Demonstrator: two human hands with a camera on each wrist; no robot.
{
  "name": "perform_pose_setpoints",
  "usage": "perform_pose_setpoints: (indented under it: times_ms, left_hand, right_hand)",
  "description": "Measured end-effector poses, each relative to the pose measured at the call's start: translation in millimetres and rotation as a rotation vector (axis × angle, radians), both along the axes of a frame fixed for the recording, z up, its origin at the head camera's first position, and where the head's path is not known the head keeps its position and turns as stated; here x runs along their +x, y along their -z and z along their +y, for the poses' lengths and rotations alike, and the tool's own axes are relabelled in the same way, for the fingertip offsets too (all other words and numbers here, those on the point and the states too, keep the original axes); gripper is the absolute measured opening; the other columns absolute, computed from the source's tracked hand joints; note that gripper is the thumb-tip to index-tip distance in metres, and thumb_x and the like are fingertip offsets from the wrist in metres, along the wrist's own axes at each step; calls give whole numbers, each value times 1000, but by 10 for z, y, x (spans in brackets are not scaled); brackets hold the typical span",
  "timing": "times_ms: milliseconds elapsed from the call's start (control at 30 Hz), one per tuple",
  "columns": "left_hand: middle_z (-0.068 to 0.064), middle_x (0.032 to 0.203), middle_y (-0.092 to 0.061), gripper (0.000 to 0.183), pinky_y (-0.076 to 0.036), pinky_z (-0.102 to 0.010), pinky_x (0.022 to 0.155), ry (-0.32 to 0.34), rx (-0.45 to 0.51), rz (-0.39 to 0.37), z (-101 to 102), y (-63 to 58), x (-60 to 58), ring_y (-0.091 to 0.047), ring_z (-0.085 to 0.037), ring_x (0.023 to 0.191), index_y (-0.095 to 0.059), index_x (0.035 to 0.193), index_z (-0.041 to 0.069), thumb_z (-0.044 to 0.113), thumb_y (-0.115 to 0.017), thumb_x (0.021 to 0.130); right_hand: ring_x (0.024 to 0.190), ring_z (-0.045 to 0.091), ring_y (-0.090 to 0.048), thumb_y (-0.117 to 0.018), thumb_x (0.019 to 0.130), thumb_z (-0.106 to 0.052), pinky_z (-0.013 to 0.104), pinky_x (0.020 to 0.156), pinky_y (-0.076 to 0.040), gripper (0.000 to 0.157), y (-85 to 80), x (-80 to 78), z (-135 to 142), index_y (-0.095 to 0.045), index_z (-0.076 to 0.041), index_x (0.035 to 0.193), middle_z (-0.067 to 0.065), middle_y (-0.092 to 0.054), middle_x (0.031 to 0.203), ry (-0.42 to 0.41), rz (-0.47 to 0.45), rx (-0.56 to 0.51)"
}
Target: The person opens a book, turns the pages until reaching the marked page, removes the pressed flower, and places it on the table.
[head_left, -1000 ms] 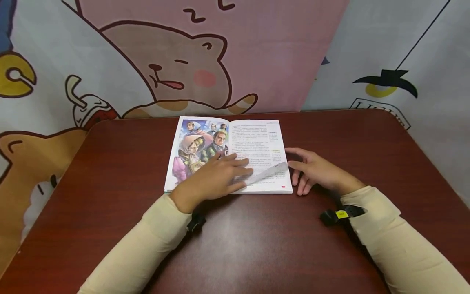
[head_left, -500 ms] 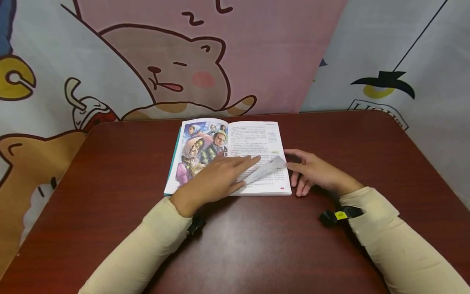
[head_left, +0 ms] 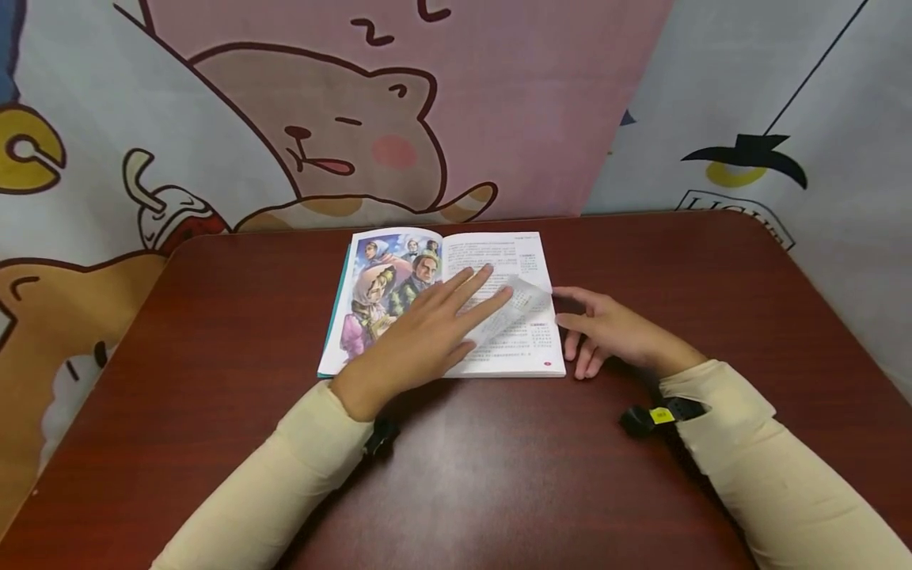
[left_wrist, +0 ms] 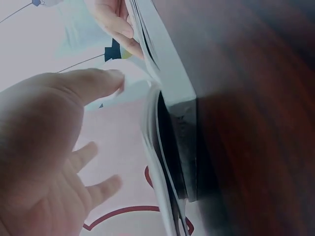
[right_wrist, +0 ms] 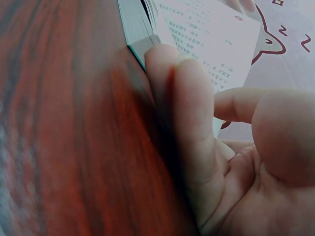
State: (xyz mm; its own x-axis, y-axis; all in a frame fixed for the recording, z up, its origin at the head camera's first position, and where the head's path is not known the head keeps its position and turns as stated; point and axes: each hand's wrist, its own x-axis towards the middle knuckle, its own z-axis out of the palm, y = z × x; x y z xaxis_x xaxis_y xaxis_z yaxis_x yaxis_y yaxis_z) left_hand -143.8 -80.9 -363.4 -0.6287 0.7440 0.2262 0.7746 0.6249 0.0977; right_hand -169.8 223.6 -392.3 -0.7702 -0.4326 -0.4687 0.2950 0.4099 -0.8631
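Underneath: a red-brown tabletop (head_left: 499, 491) is filling the lower part of the head view, its grain running in dark streaks and a pale sheen lying across the middle. Its far corners are curving round.
Behind: a printed backdrop (head_left: 527, 87) is hanging along the table's far edge and showing down the left side too, wrinkling faintly at the right.
On the backdrop: a brown bear (head_left: 363, 131) is sleeping against a pink panel (head_left: 556, 47); a yellow bell (head_left: 50, 150) is showing at the far left, a black hat shape (head_left: 755, 156) at the right.
Book: it (head_left: 476, 257) is lying opened near the table's far edge, its green-edged cover peeking out at the left. A colour illustration (head_left: 420, 273) is filling the left page, while print is covering the right one.
Raised page: one thin leaf (head_left: 526, 301) is bending up off the right side, between the two hands.
Left hand: it (head_left: 420, 332) is reaching over the book, fingers straight, spread and released; I cannot tell whether the thumb is touching the leaf.
Right hand: it (head_left: 606, 328) is resting at the book's right edge, fingers loose and clasping nothing.
Sleeves: cream cuffs (head_left: 324, 431) are covering both forearms, with a black wrist device (head_left: 637, 421) sitting under each wrist.
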Motion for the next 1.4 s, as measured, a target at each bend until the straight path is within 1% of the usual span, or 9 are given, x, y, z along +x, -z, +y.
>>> perform_pose_setpoints:
  times_ms: [133, 200, 267, 400, 567, 767, 1067, 1233, 1400]
  left_hand:
    - [-2, 169, -17, 62, -28, -52, 121, -6, -64, 27, 6, -15, 14, -14, -28, 156, -43, 153, 32, 21, -66, 96]
    - [-2, 168, -19, 54, -24, -52, 123, -2, -81, 42, 9, -19, 18, -11, -28, 157, -52, 147, 32, 21, -66, 96]
    - [-1, 168, -21, 49, -20, -51, 124, 1, -93, 51, 9, -20, 25, -10, -29, 157, -57, 142, 32, 20, -65, 96]
    - [-1, 166, -26, 42, -15, -49, 126, 27, -94, 69, 10, -24, 33, -12, -28, 157, -63, 137, 31, 16, -63, 97]
    - [1, 163, -33, 38, -15, -46, 126, 69, -95, 63, 22, -38, 35, -17, -27, 156, -70, 128, 29, 10, -59, 97]
    - [0, 161, -38, 38, -14, -43, 127, 78, -93, 48, 23, -32, 32, -21, -26, 155, -72, 125, 24, 6, -57, 96]
    - [-3, 158, -42, 33, -14, -43, 127, 76, -82, 55, 7, -20, 26, -25, -27, 153, -71, 127, 19, 11, -57, 98]
    - [-3, 157, -43, 33, -16, -43, 126, 67, -79, 49, -1, -4, 25, -29, -28, 152, -71, 126, 17, 10, -59, 97]
    - [-2, 158, -42, 34, -21, -43, 125, 51, -92, 21, -6, 18, 26, -34, -27, 150, -69, 129, 18, 11, -60, 97]
  right_hand:
    - [53, 29, -69, -47, 106, -25, 44, 54, -59, 64, -2, -2, 1, -14, -20, 160, 13, -63, 72, 2, -3, 3]
    - [53, 29, -69, -47, 106, -24, 44, 54, -59, 63, -2, -4, 3, -14, -20, 160, 13, -63, 72, 3, -2, 0]
    - [53, 29, -69, -47, 106, -24, 45, 54, -59, 63, -3, -5, 2, -15, -20, 160, 13, -63, 72, 4, -1, 1]
    - [54, 30, -69, -48, 106, -25, 45, 54, -59, 64, -7, -1, 2, -15, -19, 160, 14, -63, 73, 3, -1, 5]
    - [53, 29, -69, -47, 106, -24, 44, 54, -59, 63, -15, 5, 6, -15, -19, 160, 13, -63, 72, 1, -1, 2]
    - [53, 29, -69, -47, 106, -24, 44, 54, -59, 63, -11, -1, 4, -15, -20, 160, 13, -63, 72, 2, 0, -5]
    - [53, 29, -69, -47, 106, -24, 44, 53, -59, 63, -20, 1, -7, -15, -19, 160, 14, -63, 72, -1, 6, -4]
    - [53, 29, -69, -47, 106, -24, 44, 53, -59, 63, -9, -3, -4, -15, -21, 160, 14, -63, 72, 3, -12, -8]
    - [53, 30, -69, -48, 106, -25, 44, 54, -59, 63, 12, -4, -4, -15, -21, 160, 15, -63, 73, 0, -8, -7]
